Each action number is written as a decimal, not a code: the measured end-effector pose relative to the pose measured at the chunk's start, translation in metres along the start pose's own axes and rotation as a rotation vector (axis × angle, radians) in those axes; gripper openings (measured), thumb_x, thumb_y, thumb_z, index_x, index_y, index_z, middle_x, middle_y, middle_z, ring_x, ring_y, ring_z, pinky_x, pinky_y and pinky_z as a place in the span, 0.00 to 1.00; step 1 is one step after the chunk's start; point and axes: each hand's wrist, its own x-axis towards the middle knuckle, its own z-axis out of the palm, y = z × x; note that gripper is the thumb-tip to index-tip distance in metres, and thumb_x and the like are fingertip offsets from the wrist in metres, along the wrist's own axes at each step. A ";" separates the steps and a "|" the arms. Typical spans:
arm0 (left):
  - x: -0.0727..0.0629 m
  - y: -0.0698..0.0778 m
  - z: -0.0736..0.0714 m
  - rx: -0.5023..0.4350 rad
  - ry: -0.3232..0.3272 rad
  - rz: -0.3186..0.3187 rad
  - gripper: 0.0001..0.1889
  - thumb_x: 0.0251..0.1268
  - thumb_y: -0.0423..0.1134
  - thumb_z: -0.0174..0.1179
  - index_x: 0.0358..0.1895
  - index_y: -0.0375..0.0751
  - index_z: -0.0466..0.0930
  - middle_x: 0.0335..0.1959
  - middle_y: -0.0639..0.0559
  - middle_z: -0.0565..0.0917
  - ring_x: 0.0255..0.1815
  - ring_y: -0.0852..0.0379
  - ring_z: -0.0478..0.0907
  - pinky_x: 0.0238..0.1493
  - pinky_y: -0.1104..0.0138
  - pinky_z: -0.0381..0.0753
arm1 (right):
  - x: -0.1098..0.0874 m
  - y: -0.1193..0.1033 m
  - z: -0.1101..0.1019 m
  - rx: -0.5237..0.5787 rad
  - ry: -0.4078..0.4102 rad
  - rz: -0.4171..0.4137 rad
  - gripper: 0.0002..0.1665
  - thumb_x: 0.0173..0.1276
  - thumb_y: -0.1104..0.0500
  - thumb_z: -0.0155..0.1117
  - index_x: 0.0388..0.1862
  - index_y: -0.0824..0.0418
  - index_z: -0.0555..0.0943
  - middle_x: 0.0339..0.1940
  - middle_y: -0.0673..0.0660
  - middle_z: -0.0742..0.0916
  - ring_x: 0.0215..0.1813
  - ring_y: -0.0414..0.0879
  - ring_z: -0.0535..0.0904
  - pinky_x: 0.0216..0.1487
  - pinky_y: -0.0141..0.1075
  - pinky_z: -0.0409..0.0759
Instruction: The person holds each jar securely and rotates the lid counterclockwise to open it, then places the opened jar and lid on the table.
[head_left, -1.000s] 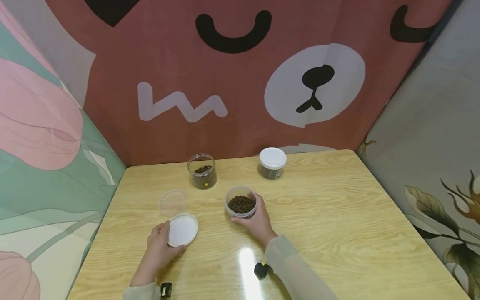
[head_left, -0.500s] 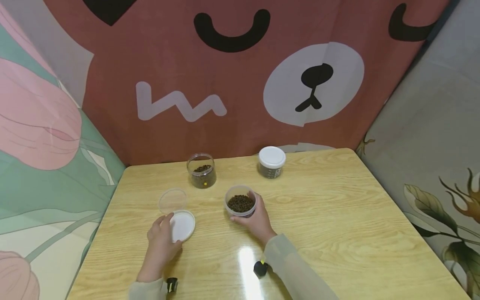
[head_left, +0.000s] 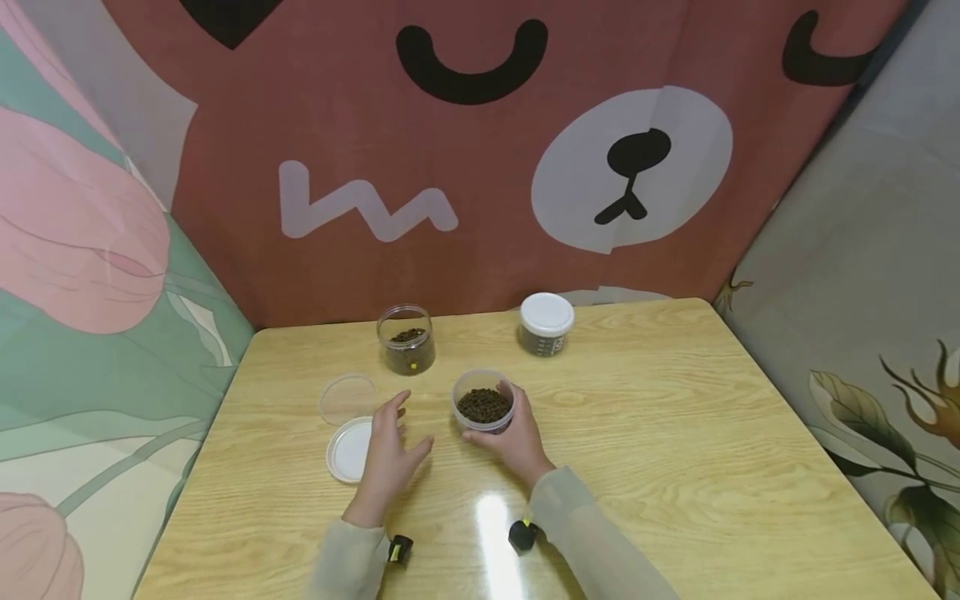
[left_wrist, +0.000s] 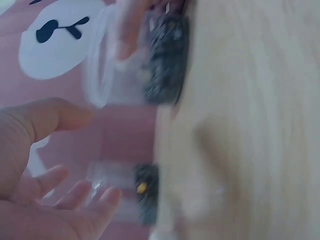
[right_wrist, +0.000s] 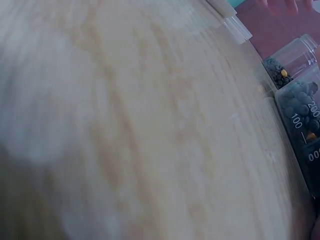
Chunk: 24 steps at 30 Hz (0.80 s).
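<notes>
My right hand [head_left: 517, 442] grips a clear plastic tub [head_left: 483, 425] that holds dark brown pellets [head_left: 483, 405]. The tub's printed measuring marks show in the right wrist view, on its side wall [right_wrist: 300, 112]. My left hand [head_left: 388, 458] is off the table between the tub and a white lid [head_left: 348, 452], its fingers spread and holding nothing. In the left wrist view that hand [left_wrist: 50, 175] is apart from the tub [left_wrist: 135, 65]. The white lid lies on the table, partly hidden behind the left hand.
A clear jar [head_left: 406, 350] with pellets and a small yellow spot stands at the back. To its right is a tub with a white lid on [head_left: 546, 325]. A transparent disc lid [head_left: 347, 400] lies behind the white lid. A patterned cloth [head_left: 360, 275] rises at the table's [head_left: 675, 433] back edge.
The left hand held the white lid a second ago; it has let go of it on the table and moved right towards the tub. The right hand and tub have stayed in place.
</notes>
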 end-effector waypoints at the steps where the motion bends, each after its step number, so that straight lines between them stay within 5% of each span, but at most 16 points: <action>1: 0.002 0.000 0.005 -0.033 -0.018 -0.014 0.41 0.58 0.25 0.68 0.74 0.31 0.58 0.68 0.27 0.62 0.67 0.29 0.65 0.66 0.43 0.73 | 0.000 0.001 0.000 -0.003 0.002 0.000 0.67 0.44 0.47 0.88 0.78 0.59 0.58 0.74 0.59 0.70 0.75 0.57 0.65 0.76 0.53 0.61; 9: 0.010 0.001 0.033 -0.317 -0.171 -0.153 0.44 0.57 0.20 0.62 0.78 0.31 0.52 0.76 0.30 0.53 0.75 0.27 0.56 0.72 0.45 0.62 | 0.001 0.002 0.001 -0.020 -0.005 0.006 0.68 0.45 0.45 0.87 0.78 0.58 0.58 0.75 0.60 0.70 0.75 0.57 0.65 0.75 0.53 0.61; 16: 0.016 -0.002 0.052 -0.134 -0.182 -0.073 0.45 0.55 0.22 0.65 0.77 0.29 0.54 0.74 0.26 0.58 0.73 0.30 0.61 0.70 0.46 0.67 | 0.001 0.000 0.000 -0.033 0.009 -0.001 0.67 0.45 0.47 0.88 0.78 0.59 0.59 0.74 0.61 0.70 0.75 0.57 0.65 0.76 0.52 0.61; 24: 0.026 -0.004 0.068 -0.193 -0.158 -0.035 0.50 0.51 0.27 0.76 0.77 0.29 0.56 0.74 0.26 0.58 0.74 0.35 0.64 0.72 0.53 0.66 | 0.001 0.000 -0.001 -0.002 0.001 -0.003 0.66 0.46 0.48 0.87 0.79 0.60 0.58 0.75 0.62 0.69 0.76 0.56 0.64 0.76 0.50 0.60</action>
